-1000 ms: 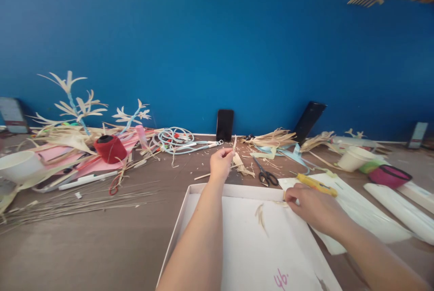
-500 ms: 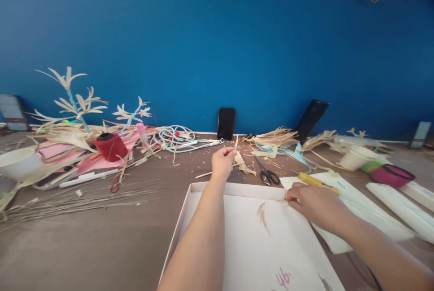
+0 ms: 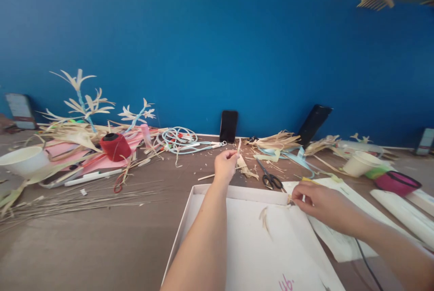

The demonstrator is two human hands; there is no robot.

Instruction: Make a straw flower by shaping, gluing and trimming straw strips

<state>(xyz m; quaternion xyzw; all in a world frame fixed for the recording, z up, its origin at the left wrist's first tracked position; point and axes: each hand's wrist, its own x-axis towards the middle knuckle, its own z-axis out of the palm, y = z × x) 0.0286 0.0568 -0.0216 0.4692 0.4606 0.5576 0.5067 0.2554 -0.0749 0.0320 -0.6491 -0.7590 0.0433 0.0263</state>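
My left hand [image 3: 225, 166] is raised over the far wall of a shallow white box lid [image 3: 257, 194]. Its thumb and fingers pinch a thin pale strip [image 3: 239, 145] that points upward. At the lid's far right corner is my right hand [image 3: 317, 200], fingers closed together. A small straw-coloured bit [image 3: 289, 198] shows by its fingertips; whether they grip it is hard to see. Inside the lid lies a wispy dried husk piece [image 3: 263, 218]. Dark-handled scissors [image 3: 271, 179] lie beyond the lid, between both hands. A yellow tool [image 3: 309, 180] is mostly hidden behind my right hand.
Husk flowers on blue stems [image 3: 83, 103], a red thread spool [image 3: 115, 147] and a white bowl [image 3: 25, 161] stand left. A phone [image 3: 228, 126] leans on the blue wall. Dried husks [image 3: 280, 139], a paper cup [image 3: 361, 163] and a magenta pouch [image 3: 397, 183] lie right.
The whole view has shifted slightly. My left hand still pinches the pale strip. My right hand now covers most of the yellow tool, and its fingertips have shifted a little at the lid's corner.
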